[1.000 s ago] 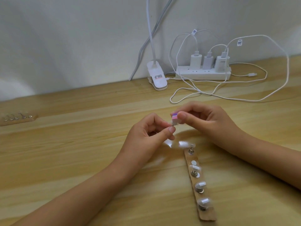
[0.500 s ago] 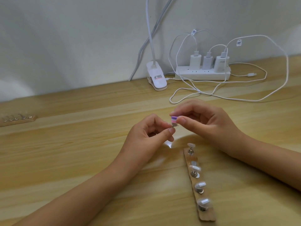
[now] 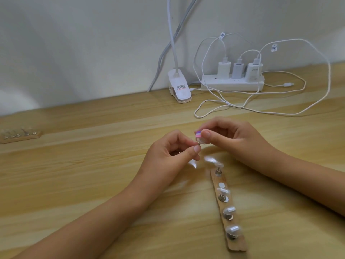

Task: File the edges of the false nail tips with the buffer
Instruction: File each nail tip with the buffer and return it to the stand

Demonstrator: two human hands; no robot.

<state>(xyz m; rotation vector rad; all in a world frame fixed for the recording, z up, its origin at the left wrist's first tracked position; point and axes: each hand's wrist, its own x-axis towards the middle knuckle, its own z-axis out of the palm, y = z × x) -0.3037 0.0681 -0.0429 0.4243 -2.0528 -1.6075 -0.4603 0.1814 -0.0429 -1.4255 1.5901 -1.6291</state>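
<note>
Now right hand [image 3: 240, 141] pinches buffer [image 3: 198, 135] at nail tip [image 3: 200, 142]; lamp label [image 3: 181, 88] illegible.

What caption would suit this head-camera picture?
Right hand holds a buffer against a nail tip pinched in the left hand.

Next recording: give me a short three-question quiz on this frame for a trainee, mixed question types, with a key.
1. True or false: the right hand pinches the striped buffer.
2. How many chargers are plugged into the power strip? A two, B three, C five.
3. Fill in: the left hand holds a clear ____ up to the buffer.
Key: 1 true; 2 B; 3 nail tip.
</note>
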